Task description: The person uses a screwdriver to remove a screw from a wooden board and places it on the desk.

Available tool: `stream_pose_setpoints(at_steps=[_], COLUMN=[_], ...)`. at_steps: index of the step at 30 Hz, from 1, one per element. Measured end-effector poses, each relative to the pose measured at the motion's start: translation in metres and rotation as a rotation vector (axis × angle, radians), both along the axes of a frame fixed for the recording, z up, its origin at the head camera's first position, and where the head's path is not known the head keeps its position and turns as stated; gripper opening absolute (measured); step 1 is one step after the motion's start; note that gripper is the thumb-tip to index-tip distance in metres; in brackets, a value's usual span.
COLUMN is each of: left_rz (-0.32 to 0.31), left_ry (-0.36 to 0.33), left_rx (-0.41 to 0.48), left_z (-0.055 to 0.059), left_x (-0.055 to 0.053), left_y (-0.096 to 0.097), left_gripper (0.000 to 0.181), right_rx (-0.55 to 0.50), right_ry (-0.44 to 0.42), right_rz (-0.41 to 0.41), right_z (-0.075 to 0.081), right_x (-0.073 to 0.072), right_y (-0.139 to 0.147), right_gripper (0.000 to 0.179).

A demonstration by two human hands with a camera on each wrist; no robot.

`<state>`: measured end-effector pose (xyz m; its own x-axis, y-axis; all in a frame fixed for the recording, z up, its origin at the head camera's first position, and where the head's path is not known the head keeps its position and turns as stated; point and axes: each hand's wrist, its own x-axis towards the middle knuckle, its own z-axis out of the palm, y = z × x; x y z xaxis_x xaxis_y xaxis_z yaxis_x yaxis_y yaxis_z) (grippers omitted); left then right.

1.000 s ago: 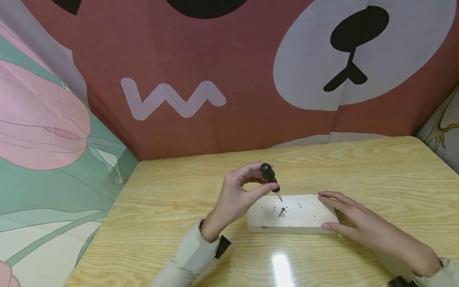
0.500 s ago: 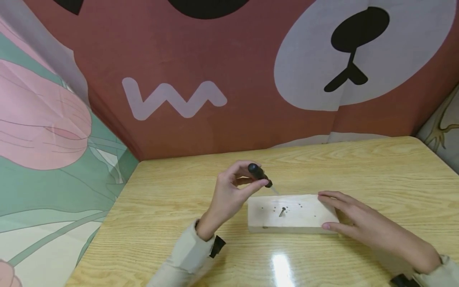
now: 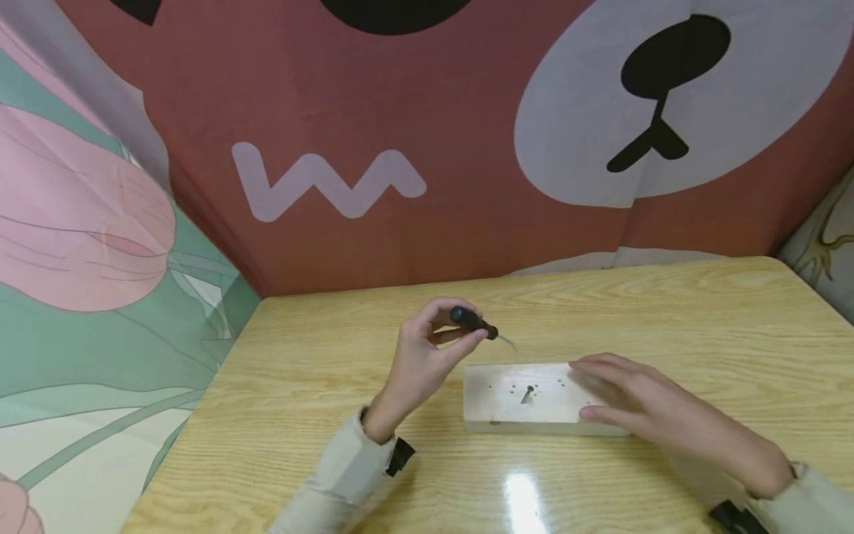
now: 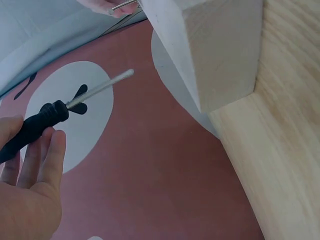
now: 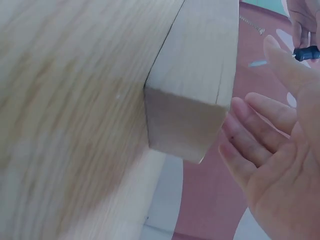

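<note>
My left hand (image 3: pixel 422 361) pinches the black handle of a screwdriver (image 3: pixel 469 319) between thumb and fingers. The shaft slants down to the right, its tip apart from the block, beyond its far edge in the head view. A pale wooden block (image 3: pixel 490 408) lies on the table, with several small holes in its top. One screw (image 3: pixel 528 394) stands tilted in it near the middle. Over the block's right end is my right hand (image 3: pixel 643 397), fingers loosely extended and holding nothing. In the right wrist view its fingers (image 5: pixel 260 135) lie close along the block; contact is unclear.
The wood-grain table (image 3: pixel 320 415) runs back to a wall hanging (image 3: pixel 373 252) printed with a cartoon face. Another printed cloth (image 3: pixel 87 356) hangs on the left. Black straps (image 3: pixel 400 456) sit at the cuffs.
My left hand has drawn the screwdriver left, away from the screw, tipping it flatter. My right hand has shifted left from the block's right end to over its top. The block stays put.
</note>
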<state>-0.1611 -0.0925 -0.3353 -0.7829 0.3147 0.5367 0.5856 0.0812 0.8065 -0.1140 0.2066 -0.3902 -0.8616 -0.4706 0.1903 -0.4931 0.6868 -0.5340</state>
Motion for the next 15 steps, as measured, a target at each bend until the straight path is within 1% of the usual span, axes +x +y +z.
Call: stream_pose_setpoints(at_steps=[5, 11, 15], left_rz=[0.014, 0.015, 0.005], left_ry=[-0.012, -0.006, -0.007], left_rx=[-0.003, -0.017, -0.008], left_z=[-0.003, -0.006, -0.007], left_x=[-0.002, -0.002, -0.003], left_y=[-0.003, -0.006, -0.007], left_gripper=[0.025, 0.025, 0.024], right_rx=[-0.012, -0.026, -0.046], right_ry=[0.018, 0.080, 0.073], right_rz=[0.005, 0.025, 0.051], right_z=[0.004, 0.007, 0.007], right_x=[-0.001, -0.003, -0.005], right_y=[-0.010, -0.021, -0.029], right_gripper=[0.052, 0.047, 0.043])
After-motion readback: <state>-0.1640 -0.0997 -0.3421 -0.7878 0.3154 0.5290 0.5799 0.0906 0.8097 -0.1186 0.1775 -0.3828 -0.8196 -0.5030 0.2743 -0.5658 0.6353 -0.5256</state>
